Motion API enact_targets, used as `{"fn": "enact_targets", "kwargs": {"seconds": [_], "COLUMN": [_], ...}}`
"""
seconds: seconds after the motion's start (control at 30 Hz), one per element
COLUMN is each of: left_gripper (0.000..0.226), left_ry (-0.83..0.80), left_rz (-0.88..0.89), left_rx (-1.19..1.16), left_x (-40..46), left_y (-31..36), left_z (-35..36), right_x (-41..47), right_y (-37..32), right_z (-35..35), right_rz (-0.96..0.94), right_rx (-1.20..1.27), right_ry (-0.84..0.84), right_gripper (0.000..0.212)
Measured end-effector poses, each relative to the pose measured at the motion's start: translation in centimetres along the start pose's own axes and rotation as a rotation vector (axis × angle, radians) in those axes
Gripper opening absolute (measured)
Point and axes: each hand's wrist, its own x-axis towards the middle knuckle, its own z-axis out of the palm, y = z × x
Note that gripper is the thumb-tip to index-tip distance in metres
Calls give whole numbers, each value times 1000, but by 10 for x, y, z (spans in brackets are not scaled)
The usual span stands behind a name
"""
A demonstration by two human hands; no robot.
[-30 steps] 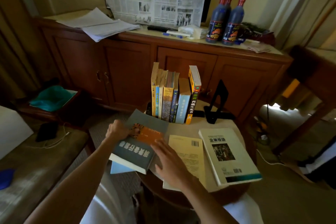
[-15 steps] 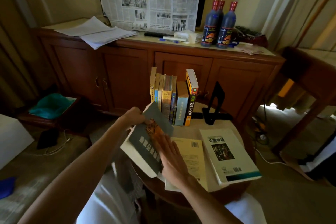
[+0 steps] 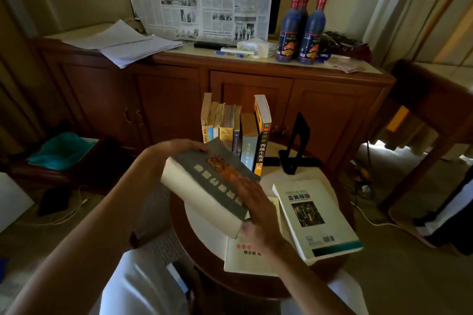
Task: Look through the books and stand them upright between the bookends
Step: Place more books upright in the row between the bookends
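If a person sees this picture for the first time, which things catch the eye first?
First, the thick grey-covered book held tilted above the round wooden table, the left hand gripping its far end and the right hand at its near corner. Behind it, a row of upright books stands left of a black metal bookend. A white paperback lies flat at right.

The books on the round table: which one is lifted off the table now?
The grey book with the orange picture. Both hands hold it tilted in the air; the white book and the cream book lie flat.
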Motion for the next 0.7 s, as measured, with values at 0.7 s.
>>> {"fn": "enact_targets", "kwargs": {"seconds": [0.7], "left_gripper": [71], "left_ry": [636], "left_rz": [219], "left_rx": [902], "left_x": [102], "left_y": [-179], "left_z": [97], "right_x": [48], "right_y": [87], "right_z": [-65], "right_rz": [809], "right_rx": [216], "right_ry": [649], "right_gripper": [23]}}
